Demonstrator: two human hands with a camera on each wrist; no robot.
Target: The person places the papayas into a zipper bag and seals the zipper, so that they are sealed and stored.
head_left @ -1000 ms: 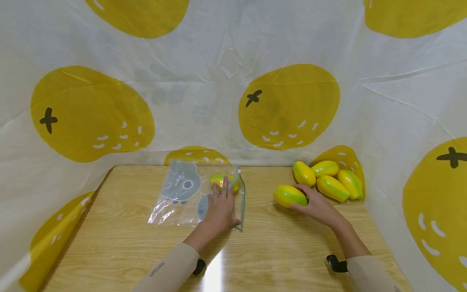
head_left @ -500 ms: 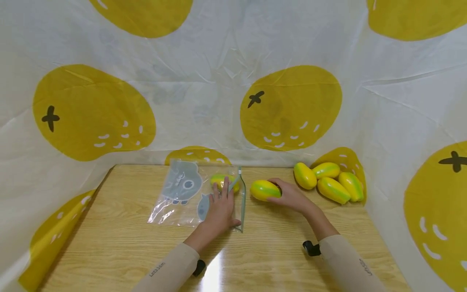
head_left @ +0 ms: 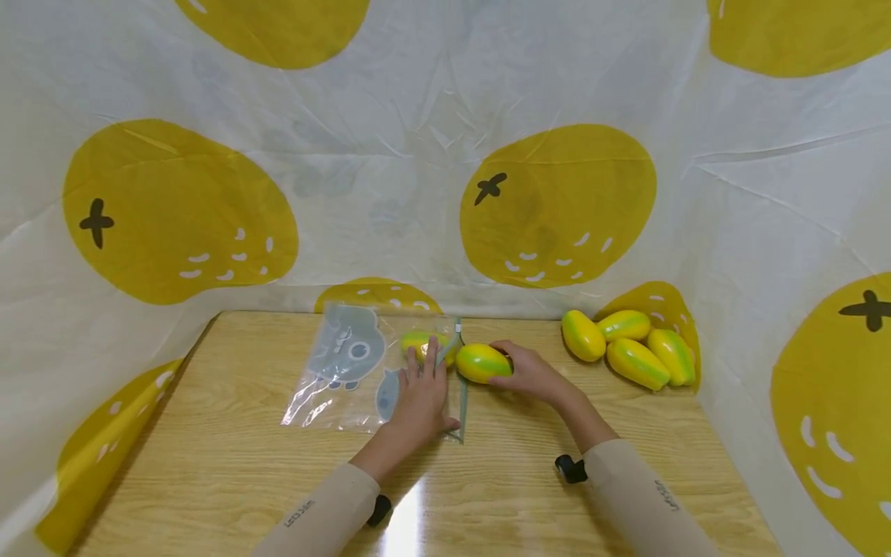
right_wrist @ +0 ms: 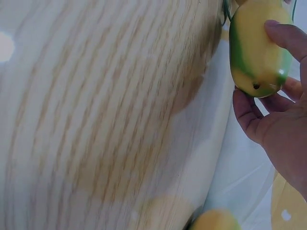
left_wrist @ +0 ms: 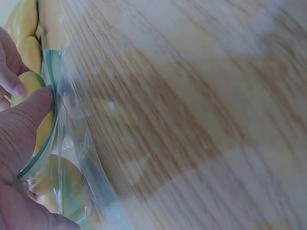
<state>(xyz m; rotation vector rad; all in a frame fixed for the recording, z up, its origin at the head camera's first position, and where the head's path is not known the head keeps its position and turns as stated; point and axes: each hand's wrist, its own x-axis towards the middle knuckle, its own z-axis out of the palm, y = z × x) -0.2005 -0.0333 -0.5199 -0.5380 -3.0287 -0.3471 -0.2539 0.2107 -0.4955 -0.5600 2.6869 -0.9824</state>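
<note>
A clear zip bag with grey cartoon prints lies flat on the table, its green-edged mouth facing right. One yellow-green fruit is inside it near the mouth. My left hand rests on the bag with fingers spread, and in the left wrist view its thumb touches the green edge. My right hand grips another yellow-green fruit by its right end, at the bag's mouth. The right wrist view shows thumb and fingers of the right hand around that fruit.
Several more yellow-green fruits lie grouped at the table's back right corner. A white cloth with large yellow fruit prints hangs behind and at both sides of the wooden table.
My right hand has carried its fruit leftward, from beside the group to the bag's mouth. The left hand and the bag have stayed in place.
</note>
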